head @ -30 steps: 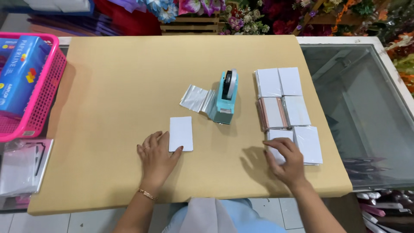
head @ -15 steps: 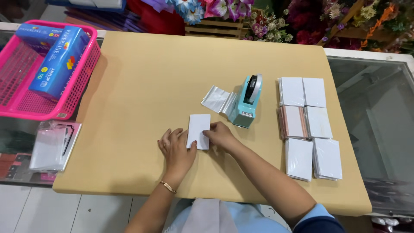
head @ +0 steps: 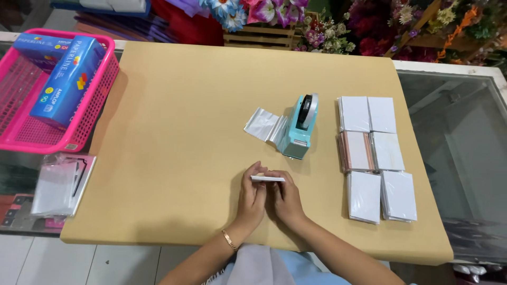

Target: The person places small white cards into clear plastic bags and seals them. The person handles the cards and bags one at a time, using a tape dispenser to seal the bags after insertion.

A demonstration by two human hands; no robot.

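The white card (head: 267, 179), flat half a second ago, is now lifted on edge, pinched between left hand (head: 252, 196) and right hand (head: 285, 198). Wrapped stacks (head: 376, 155) lie finished beside the tape dispenser (head: 298, 126); this card remains unwrapped.

Both hands side by side, near touching, palms down, fingers curled forward. Left hand (head: 252, 198) wears thin wrist bracelet. Right hand (head: 287, 199) beside it; forearms converge from below.
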